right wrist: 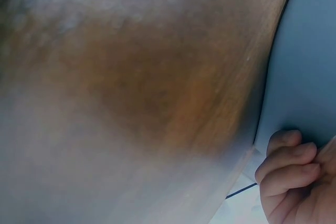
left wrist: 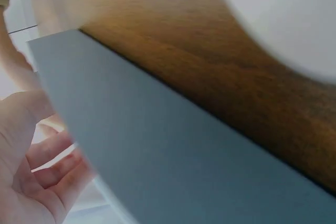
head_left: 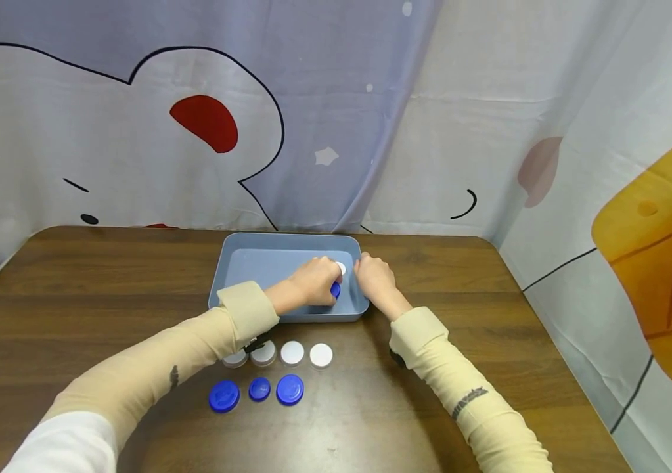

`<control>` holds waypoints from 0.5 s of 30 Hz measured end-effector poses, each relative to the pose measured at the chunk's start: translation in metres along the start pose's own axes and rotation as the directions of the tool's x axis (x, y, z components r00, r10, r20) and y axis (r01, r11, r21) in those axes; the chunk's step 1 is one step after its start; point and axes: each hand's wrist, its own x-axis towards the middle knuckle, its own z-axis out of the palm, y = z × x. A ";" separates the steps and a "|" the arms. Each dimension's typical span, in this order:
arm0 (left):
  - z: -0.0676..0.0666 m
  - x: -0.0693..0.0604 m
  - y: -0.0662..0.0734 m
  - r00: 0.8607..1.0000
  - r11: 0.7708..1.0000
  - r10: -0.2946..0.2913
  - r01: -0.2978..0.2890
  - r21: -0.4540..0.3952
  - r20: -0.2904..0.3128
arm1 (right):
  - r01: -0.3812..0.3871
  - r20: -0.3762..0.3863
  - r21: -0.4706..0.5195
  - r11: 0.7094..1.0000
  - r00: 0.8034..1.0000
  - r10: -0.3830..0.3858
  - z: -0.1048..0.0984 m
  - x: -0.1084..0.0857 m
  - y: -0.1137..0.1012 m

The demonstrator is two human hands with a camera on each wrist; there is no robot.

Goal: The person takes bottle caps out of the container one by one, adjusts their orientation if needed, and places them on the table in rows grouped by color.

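My left hand [head_left: 314, 281] reaches over the right part of the grey-blue tray [head_left: 253, 272] and holds a blue cap [head_left: 336, 290] between thumb and fingers. In the left wrist view the tray's outer wall [left wrist: 142, 129] hides part of the bent fingers [left wrist: 50, 150], and the cap cannot be seen. Just beyond this hand, a white cap [head_left: 341, 268] lies in the tray. At the tray's right side my right hand [head_left: 374, 279] grips the rim, its curled fingers [right wrist: 289, 163] against the outer wall; the thumb is mostly hidden.
In front of the tray stands a row of several white caps [head_left: 292, 353], the left ones partly under my left forearm. Nearer lie three blue caps [head_left: 290, 389], the middle one smaller. The wooden table [head_left: 442, 289] ends at a printed curtain [head_left: 341, 131].
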 end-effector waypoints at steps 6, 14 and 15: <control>-0.013 -0.006 0.005 0.998 1.000 -0.009 0.008 -0.006 -0.065 | 0.006 0.001 -0.002 1.000 1.000 -0.006 0.000 -0.001 -0.001; -0.022 -0.021 0.014 0.994 1.000 -0.009 0.007 -0.020 -0.112 | 0.010 0.001 0.003 1.000 1.000 -0.010 -0.001 0.000 0.000; -0.023 -0.023 0.016 0.993 1.000 -0.009 0.007 -0.022 -0.116 | 0.009 0.003 0.005 1.000 1.000 -0.009 -0.002 0.000 0.001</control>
